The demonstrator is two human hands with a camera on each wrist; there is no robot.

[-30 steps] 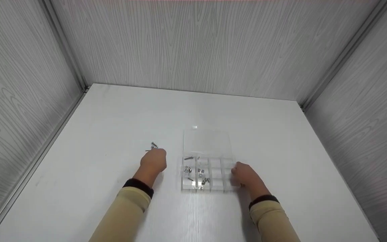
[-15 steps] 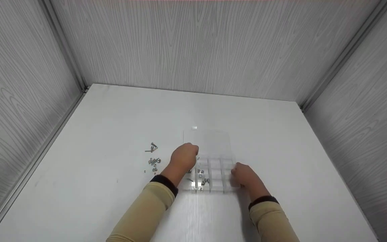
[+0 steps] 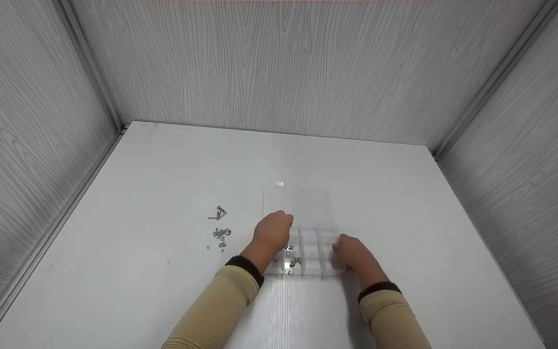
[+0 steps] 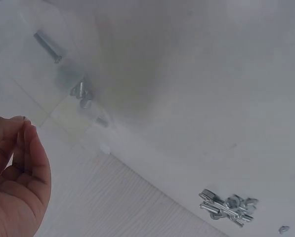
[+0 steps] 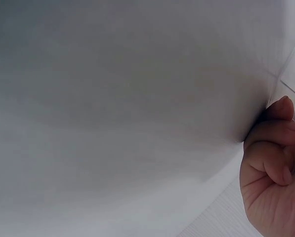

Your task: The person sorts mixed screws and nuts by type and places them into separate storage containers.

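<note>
Your left hand hangs over the far left cells of the clear plastic compartment box, which sits on the white table near its middle, a little to the near side. In the left wrist view the thumb and fingertips are pressed together as if pinching something small, but I cannot tell whether a part is actually between them. Holding the hand low and directly above one cell would keep a small part from bouncing into a neighbouring one.

Your right hand rests against the right wall of the box with its fingers curled, and the right wrist view shows the knuckles bent in close to the plastic. Whether it clamps the wall or only leans on it is not clear. Either way, it likely steadies the light box so it does not slide.

The box's clear flat lid lies open on the far side, out of the way. A few silver screws already sit in the left cells. The loose pile of silver screws and nuts lies on the table just left of the box, within easy reach of your left hand, with two more screws a little farther off.
</note>
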